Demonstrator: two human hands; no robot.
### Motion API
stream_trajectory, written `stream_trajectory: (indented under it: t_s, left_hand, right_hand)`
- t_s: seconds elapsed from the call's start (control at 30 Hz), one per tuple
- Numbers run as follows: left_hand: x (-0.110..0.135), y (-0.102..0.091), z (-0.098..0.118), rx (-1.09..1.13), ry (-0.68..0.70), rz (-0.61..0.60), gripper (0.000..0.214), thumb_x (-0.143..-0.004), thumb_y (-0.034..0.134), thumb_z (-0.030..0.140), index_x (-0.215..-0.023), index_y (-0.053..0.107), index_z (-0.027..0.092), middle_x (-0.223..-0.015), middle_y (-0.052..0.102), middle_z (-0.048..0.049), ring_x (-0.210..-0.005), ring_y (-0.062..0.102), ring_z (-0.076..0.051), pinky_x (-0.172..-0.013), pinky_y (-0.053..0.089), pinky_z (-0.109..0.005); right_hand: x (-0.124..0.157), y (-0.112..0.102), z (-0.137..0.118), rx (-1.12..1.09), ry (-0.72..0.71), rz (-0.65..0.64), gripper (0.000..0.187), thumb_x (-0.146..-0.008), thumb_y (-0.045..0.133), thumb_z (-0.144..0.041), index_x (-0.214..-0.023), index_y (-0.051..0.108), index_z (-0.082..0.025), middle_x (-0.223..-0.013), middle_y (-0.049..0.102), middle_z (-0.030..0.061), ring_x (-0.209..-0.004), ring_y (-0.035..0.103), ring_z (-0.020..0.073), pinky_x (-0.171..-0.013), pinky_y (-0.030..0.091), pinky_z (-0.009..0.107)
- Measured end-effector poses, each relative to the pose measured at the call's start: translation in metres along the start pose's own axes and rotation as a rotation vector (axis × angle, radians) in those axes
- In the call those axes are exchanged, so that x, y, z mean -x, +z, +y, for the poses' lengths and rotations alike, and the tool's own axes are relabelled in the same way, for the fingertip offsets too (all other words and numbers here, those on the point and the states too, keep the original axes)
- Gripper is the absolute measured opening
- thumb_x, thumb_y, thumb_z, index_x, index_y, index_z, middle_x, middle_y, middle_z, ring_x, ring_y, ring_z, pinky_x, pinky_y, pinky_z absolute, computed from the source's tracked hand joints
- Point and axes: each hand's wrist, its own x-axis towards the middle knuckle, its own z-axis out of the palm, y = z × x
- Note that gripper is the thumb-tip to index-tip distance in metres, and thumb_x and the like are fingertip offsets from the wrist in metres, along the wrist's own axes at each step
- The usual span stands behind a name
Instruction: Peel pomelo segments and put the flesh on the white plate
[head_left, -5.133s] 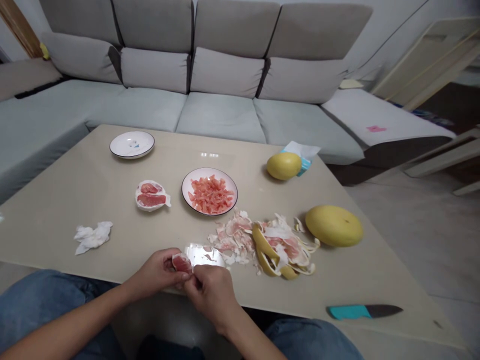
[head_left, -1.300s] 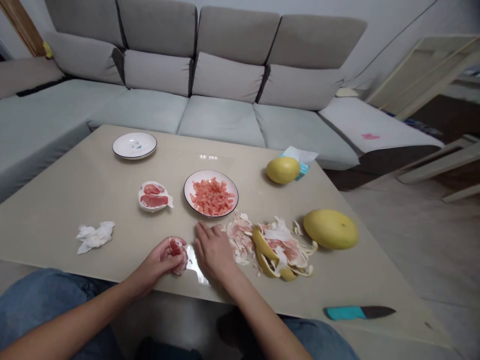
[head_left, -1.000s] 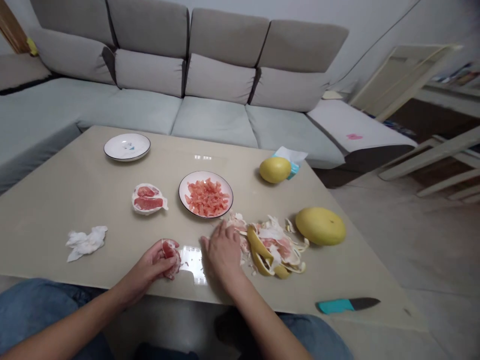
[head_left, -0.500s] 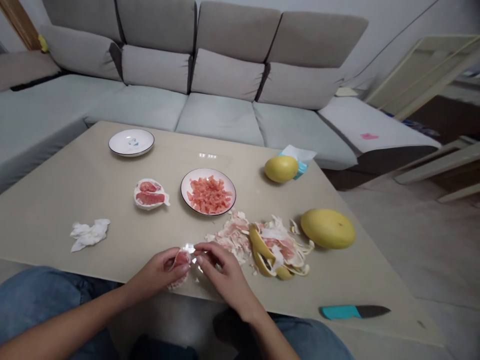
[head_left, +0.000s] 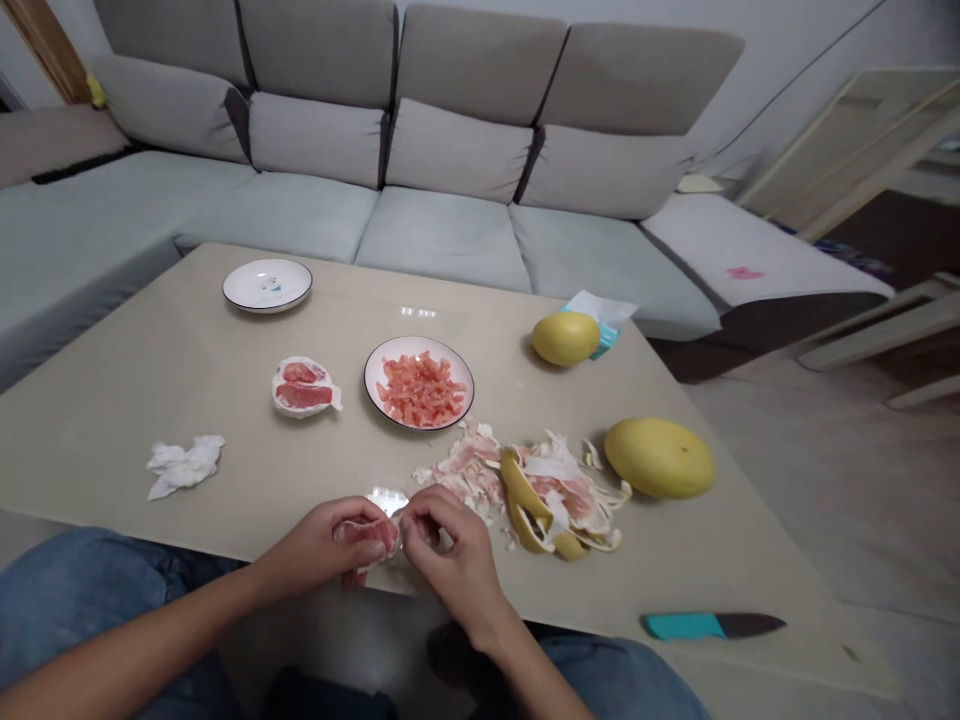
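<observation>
Both hands meet at the near edge of the worktop [head_left: 150, 400], in front of the plate [head_left: 418, 383] of pink flesh. The left hand [head_left: 330, 545] cups a segment [head_left: 366, 532], its fingers curled round it; the right hand [head_left: 450, 550] pinches the white skin at the segment's end. To peel cleanly, I judge it best to hold the segment lightly and pull the skin low along it, dropping scraps on the peel [head_left: 540, 490] right of the plate.

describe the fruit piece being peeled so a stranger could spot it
Start at the beige table and go to its near edge, where both hands meet. The pink fruit segment sits in the left hand, the only fruit off the table.
</observation>
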Motion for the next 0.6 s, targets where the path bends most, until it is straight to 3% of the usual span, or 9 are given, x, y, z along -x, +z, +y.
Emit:
stream_trajectory:
  t_s: [0.23,0.43,0.6]
  left_hand:
    - [0.001,-0.003,0.005,-0.048,-0.026,-0.006,0.031,-0.08,0.066,0.041,-0.096,0.064,0.015,-0.068,0.056,0.0023,-0.054,0.049,-0.009,-0.049,0.039,-0.02]
    - [0.006,-0.003,-0.003,0.021,-0.021,-0.173,0.022,-0.074,0.073,0.03,-0.089,0.065,0.016,-0.088,0.069,-0.0054,-0.08,0.062,-0.016,-0.069,0.045,-0.027]
    - [0.005,-0.004,-0.01,0.017,-0.009,0.0,0.037,-0.069,0.076,0.029,-0.098,0.054,0.02,-0.081,0.066,0.0008,-0.068,0.059,-0.013,-0.06,0.04,-0.023]
  right_hand:
    - [0.002,-0.002,0.002,0.032,-0.032,0.016,0.011,-0.079,0.056,-0.01,-0.075,0.062,-0.019,-0.073,0.058,0.0017,-0.064,0.051,0.0136,-0.057,0.04,0.024]
    - [0.0,-0.011,0.005,0.068,-0.059,0.05,0.011,-0.084,0.056,-0.015,-0.082,0.066,-0.019,-0.081,0.063,0.0042,-0.07,0.057,0.015,-0.06,0.045,0.025]
    - [-0.006,-0.029,0.013,0.215,-0.008,0.039,0.014,-0.087,0.059,-0.024,-0.077,0.068,-0.02,-0.076,0.066,0.0046,-0.067,0.059,0.0166,-0.06,0.047,0.027]
